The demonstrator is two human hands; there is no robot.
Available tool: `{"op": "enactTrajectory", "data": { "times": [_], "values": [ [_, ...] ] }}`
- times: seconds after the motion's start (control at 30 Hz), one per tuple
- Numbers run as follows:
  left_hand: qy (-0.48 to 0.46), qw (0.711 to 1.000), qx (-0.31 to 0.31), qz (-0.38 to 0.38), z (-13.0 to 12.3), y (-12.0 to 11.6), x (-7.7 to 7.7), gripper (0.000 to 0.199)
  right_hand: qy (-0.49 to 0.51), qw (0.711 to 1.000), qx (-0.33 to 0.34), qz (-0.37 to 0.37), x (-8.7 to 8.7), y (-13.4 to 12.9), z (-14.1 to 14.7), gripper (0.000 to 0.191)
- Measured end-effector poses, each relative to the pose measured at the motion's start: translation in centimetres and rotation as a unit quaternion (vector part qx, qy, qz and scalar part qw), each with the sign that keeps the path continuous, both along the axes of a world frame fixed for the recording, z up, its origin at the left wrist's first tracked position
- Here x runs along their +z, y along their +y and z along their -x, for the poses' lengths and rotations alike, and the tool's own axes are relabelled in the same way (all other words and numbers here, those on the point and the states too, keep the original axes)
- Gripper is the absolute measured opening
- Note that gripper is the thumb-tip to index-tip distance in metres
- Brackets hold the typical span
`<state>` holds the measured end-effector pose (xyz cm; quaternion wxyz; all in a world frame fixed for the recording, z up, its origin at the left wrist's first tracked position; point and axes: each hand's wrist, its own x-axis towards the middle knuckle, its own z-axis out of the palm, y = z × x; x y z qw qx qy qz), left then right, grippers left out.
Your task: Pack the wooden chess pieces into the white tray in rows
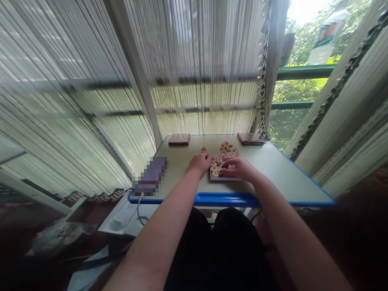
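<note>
A shallow pale box [230, 179] sits near the front of the table, with several round wooden Chinese chess pieces [214, 164] lined up along its left side. My right hand [240, 168] reaches into it from the right, fingertips closed on a Chinese chess piece [221, 172] in the front row. The palm hides much of the box's right part. At the box's left edge rests my left hand [200, 163], fingers curled; what they hold, if anything, is hidden. Just beyond the box lies a loose heap of more pieces [226, 147].
The pale table [178, 178] has a blue rim. Two flat brown boxes, one at back left [179, 139] and one at back right [250, 138], lie on it. A blurred phone-like object [151, 176] with a cable lies at left. Curtains [206, 97] hang behind the table.
</note>
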<state>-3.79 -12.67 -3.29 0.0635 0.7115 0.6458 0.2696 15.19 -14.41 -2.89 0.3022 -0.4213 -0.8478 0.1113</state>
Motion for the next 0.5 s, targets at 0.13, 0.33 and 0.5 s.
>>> {"op": "enactTrajectory", "data": {
  "times": [0.13,0.33,0.5],
  "values": [
    [-0.010,1.000,0.000,0.014,0.01,0.40,0.03,0.033,-0.039,0.999,-0.007,-0.028,-0.21,0.13,0.26,0.012],
    [-0.016,1.000,0.001,0.017,0.05,0.29,0.18,0.034,-0.043,0.999,-0.020,-0.025,-0.31,0.19,0.49,0.007],
    [-0.018,1.000,-0.005,0.020,0.07,0.24,0.28,0.033,-0.034,0.998,-0.055,-0.021,-0.35,0.41,0.46,0.010]
  ]
}}
